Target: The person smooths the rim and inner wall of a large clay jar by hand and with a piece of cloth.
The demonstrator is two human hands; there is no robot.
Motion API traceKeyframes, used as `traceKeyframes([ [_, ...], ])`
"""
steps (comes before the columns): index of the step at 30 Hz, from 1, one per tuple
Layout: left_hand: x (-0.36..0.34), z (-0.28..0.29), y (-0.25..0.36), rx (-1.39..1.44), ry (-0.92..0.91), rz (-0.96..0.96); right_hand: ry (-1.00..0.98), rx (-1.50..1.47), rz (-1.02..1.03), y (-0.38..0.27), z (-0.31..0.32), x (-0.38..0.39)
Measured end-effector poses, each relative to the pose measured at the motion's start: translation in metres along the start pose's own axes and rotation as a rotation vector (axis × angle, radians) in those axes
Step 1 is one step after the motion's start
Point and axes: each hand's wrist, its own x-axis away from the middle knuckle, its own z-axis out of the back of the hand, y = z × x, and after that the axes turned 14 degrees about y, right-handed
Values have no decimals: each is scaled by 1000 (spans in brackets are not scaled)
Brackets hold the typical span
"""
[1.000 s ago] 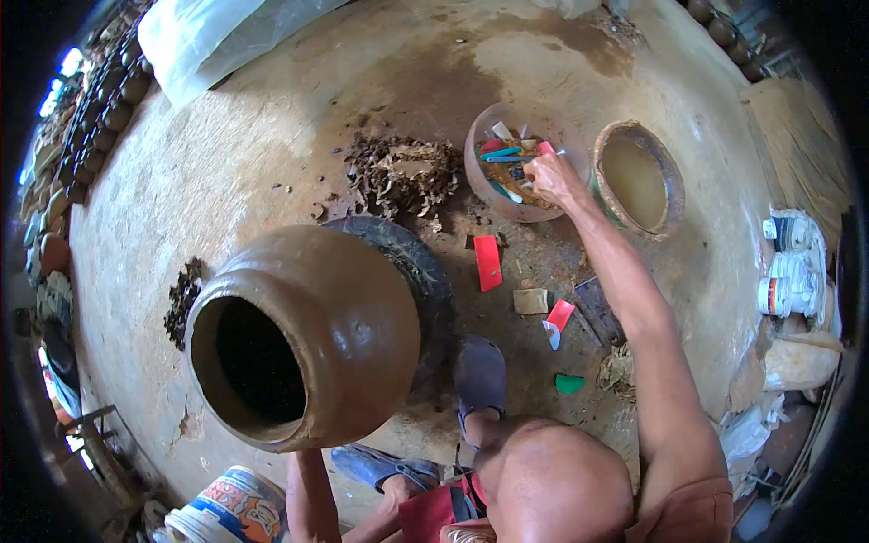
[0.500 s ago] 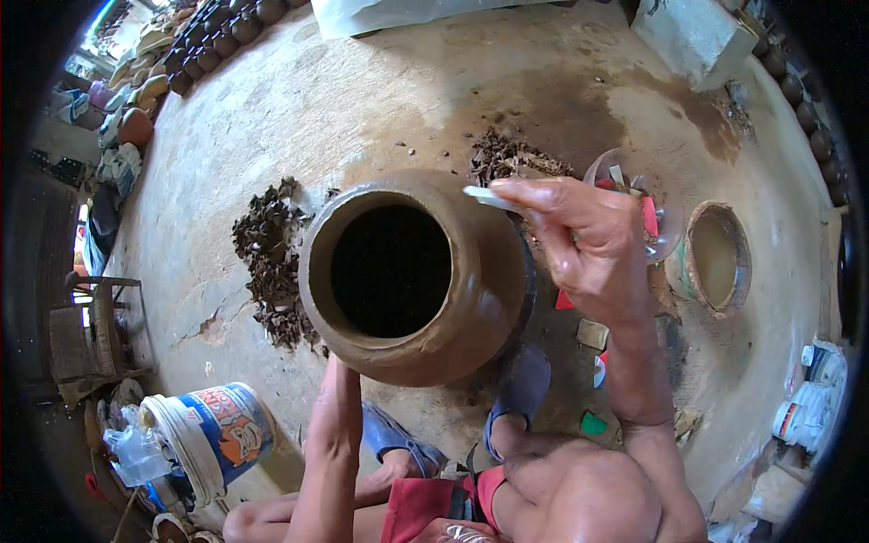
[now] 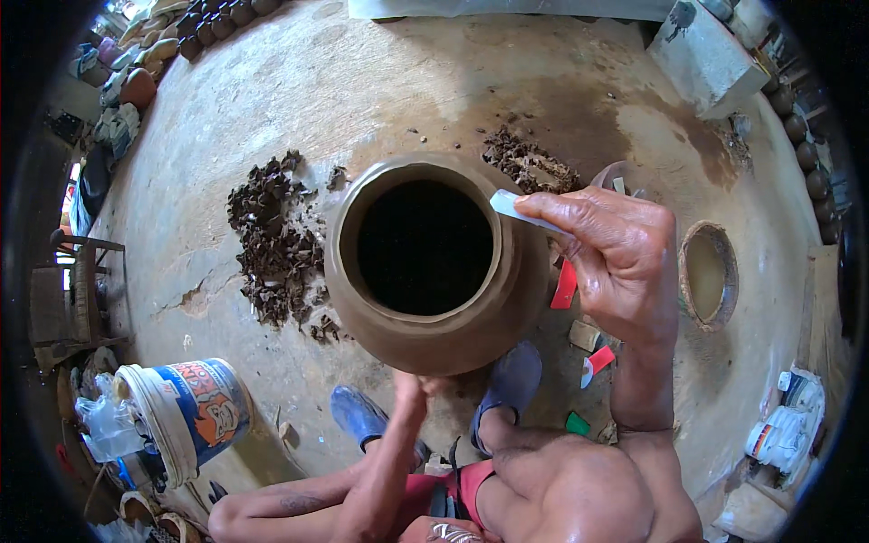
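A large brown clay pot (image 3: 434, 348) with a wide, dark mouth sits in the middle, its opening facing up. My right hand (image 3: 625, 249) pinches a pale, translucent scraper strip (image 3: 518, 210) between thumb and fingers. The strip's free end lies close to the right side of the pot's rim (image 3: 496, 262); whether it touches I cannot tell. My left hand (image 3: 415, 385) is at the pot's near underside, mostly hidden by its belly, so its fingers cannot be made out.
Dark clay scraps (image 3: 272, 240) lie left of the pot, with another heap (image 3: 525, 163) beyond it. A bowl of cloudy water (image 3: 706, 276) stands at right. Red pieces (image 3: 564, 285) and a small block (image 3: 584, 336) lie nearby. A printed bucket (image 3: 195, 412) stands lower left.
My left hand has shifted right, from the pot's lower left to its near side. My right hand, still holding the scraper strip, is slightly farther right. The whole view has shifted somewhat.
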Motion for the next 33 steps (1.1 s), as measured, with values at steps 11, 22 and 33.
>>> traceKeyframes([
  [11,-8,-14,-45,-103,-5,-159,-71,39,-4,-23,-1,4],
  [22,-50,-5,27,-400,391,-1206,-122,149,-23,-36,4,-4],
  [33,-9,-21,25,5,98,-462,-211,211,16,-45,15,-10],
])
